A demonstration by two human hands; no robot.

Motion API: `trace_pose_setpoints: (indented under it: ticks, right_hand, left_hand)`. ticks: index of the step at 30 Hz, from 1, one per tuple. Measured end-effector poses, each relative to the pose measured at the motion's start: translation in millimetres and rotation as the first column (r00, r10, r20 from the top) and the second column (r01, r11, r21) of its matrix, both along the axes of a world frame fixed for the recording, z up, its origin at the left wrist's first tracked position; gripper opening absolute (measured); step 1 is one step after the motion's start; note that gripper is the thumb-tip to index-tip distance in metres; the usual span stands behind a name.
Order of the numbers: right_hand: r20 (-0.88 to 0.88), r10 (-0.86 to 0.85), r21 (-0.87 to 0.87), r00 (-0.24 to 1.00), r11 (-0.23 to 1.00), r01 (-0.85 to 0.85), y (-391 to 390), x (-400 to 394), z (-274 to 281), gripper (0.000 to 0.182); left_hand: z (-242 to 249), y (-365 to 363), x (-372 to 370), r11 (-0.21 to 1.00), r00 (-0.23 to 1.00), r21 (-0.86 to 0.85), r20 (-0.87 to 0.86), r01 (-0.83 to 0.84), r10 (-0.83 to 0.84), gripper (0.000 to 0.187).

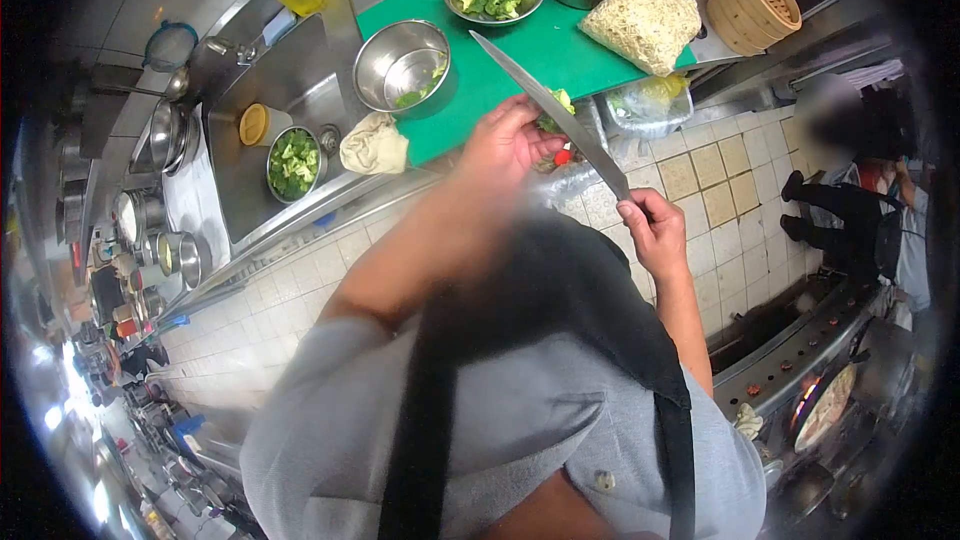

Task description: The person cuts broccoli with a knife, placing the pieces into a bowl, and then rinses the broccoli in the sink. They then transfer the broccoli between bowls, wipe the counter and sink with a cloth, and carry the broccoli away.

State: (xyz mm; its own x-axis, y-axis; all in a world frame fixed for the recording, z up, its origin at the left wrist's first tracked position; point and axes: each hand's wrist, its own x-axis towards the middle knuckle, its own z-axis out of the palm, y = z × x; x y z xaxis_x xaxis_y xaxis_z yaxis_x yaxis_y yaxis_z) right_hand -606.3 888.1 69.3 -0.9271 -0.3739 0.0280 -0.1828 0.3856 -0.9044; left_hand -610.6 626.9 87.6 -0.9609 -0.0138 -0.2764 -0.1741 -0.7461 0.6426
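Note:
My right hand (655, 230) is closed around the handle of a long knife (548, 103), its blade slanting up and left. Behind the blade, my left hand (512, 143) grips a piece of broccoli (566, 98), which the knife partly covers. Beyond my hands lies a green cutting board (490, 90). On it stand a steel bowl (455, 13) with broccoli florets (482, 2) and a deeper steel bowl (362, 70) with a few green bits at its bottom.
A bag of pale shreds (645, 25) lies at the board's right, near bamboo steamers (748, 20). A folded cloth (373, 145) hangs at its left corner. In the sink (235, 100) sits a pot of cut broccoli (294, 165). Another person (860, 210) is at the right, near the stove (780, 360).

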Motion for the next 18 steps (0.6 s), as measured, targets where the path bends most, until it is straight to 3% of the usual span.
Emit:
trace_pose_setpoints:
  ticks: [11,13,16,18]
  right_hand:
    - [-0.005,-0.008,0.034,1.000,0.999,0.008,36,18,-43,0.017]
    - [0.212,-0.105,0.065,0.972,0.993,0.093,51,26,-55,0.020]
    - [0.371,-0.187,0.101,0.910,0.982,0.161,85,36,-71,0.025]
    - [0.424,-0.199,0.145,0.884,0.978,0.151,99,44,-72,0.028]
  left_hand:
    - [-7,-12,15,1.000,0.999,-0.015,0.048,0.000,0.000,0.028]
    - [-4,-20,22,1.000,0.996,0.012,0.087,-0.026,0.024,0.029]
    - [9,-32,27,0.994,0.994,0.013,0.035,-0.108,0.108,0.032]
    - [16,-42,24,0.987,0.995,-0.127,-0.036,-0.102,0.098,0.034]
